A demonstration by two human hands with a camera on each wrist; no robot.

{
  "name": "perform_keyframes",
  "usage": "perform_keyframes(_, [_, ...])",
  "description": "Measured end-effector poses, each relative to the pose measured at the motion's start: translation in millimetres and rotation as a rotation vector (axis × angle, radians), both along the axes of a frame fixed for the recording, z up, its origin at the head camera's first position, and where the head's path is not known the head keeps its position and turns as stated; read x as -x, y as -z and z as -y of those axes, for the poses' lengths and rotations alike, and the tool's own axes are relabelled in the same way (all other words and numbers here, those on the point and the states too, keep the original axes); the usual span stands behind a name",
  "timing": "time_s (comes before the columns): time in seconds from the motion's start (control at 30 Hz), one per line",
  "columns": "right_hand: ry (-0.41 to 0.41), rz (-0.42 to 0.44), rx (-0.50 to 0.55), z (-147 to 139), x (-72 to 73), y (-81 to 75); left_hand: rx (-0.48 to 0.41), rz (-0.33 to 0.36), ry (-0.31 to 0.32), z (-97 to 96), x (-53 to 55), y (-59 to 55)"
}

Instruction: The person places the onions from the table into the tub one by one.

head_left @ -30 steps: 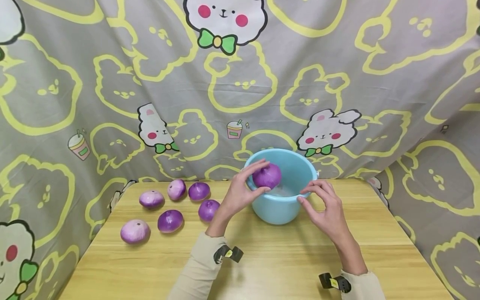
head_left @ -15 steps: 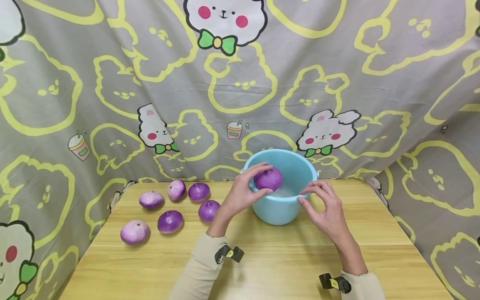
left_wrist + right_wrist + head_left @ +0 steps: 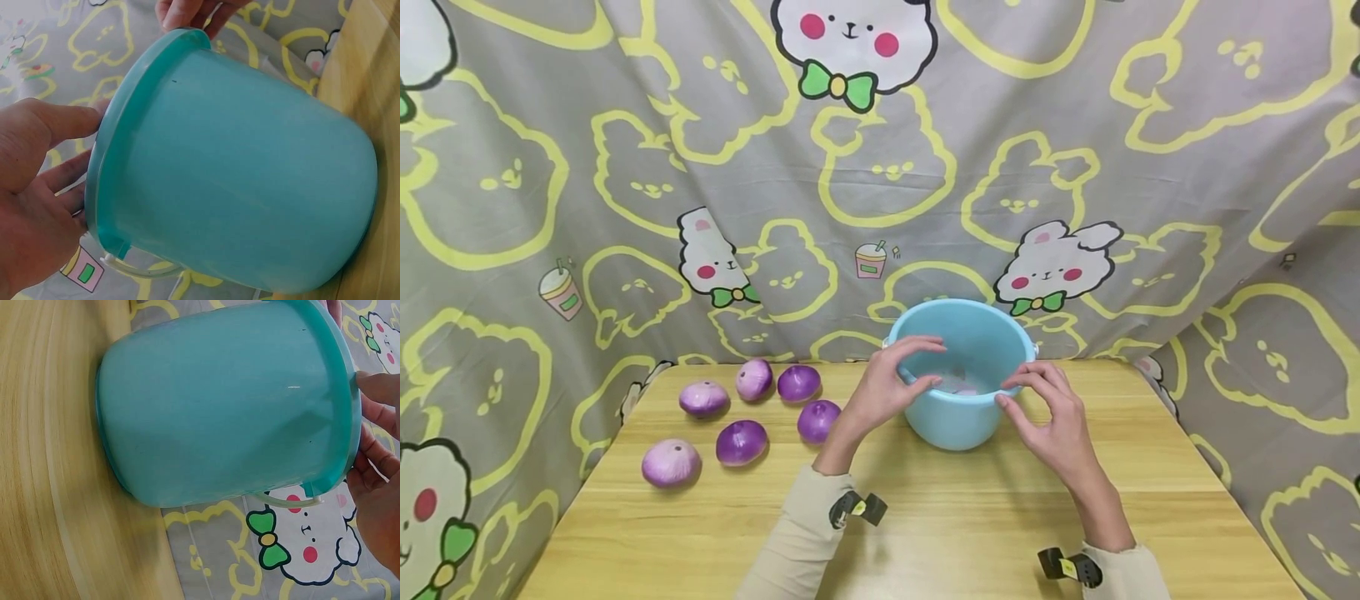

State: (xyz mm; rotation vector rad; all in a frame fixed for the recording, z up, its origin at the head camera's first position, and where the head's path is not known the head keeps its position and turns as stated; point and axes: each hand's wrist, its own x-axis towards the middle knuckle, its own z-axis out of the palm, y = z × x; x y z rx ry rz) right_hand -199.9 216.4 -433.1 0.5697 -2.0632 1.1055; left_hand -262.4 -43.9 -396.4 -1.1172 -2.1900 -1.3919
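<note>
Bucket: I have the light-blue bucket (image 3: 955,423) standing upright between the two hands, its mouth beside the left fingers, its near rim at the right fingertips.
Inside the bucket: a pale pinkish patch (image 3: 958,386) low down, past the left thumb, too dim for me to make out.
Left hand: here's the left hand (image 3: 880,387) at the left of the rim, thumb and fingers curved and well apart, nothing between them; whether the thumb touches the rim, I can't tell.
Right hand: and the right hand (image 3: 1054,417) pinches the near right rim between thumb and fingers.
Handle: on my right wrist feed, a pale handle (image 3: 290,503) hangs just beyond the right fingers.
Onions: six purple onions (image 3: 741,442), all left of the left fingers, the closest just beside that wrist.
Sleeves: beige sleeves (image 3: 801,525) behind both hands, a black device (image 3: 1070,567) strapped at each wrist.
Table: wood-grain table (image 3: 955,525) below every finger.
Backdrop: grey cartoon-print cloth (image 3: 887,204) beyond all the fingertips.
</note>
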Motion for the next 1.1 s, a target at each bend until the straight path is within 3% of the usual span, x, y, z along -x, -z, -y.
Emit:
perform_keyframes(0.3, [0.024,-0.003,-0.010,-6,-2.2,-3.0,-0.043,-0.012,0.019,0.0,-0.2,2.1])
perform_keyframes(0.77, [0.008,0.020,-0.004,-2,1.2,3.6,-0.117,-0.015,0.039,21.3,-14.1,0.0])
perform_keyframes(1.1, [0.001,-0.032,0.005,0,1.0,3.6,-0.135,0.022,0.012,38.7,-28.8,-2.0])
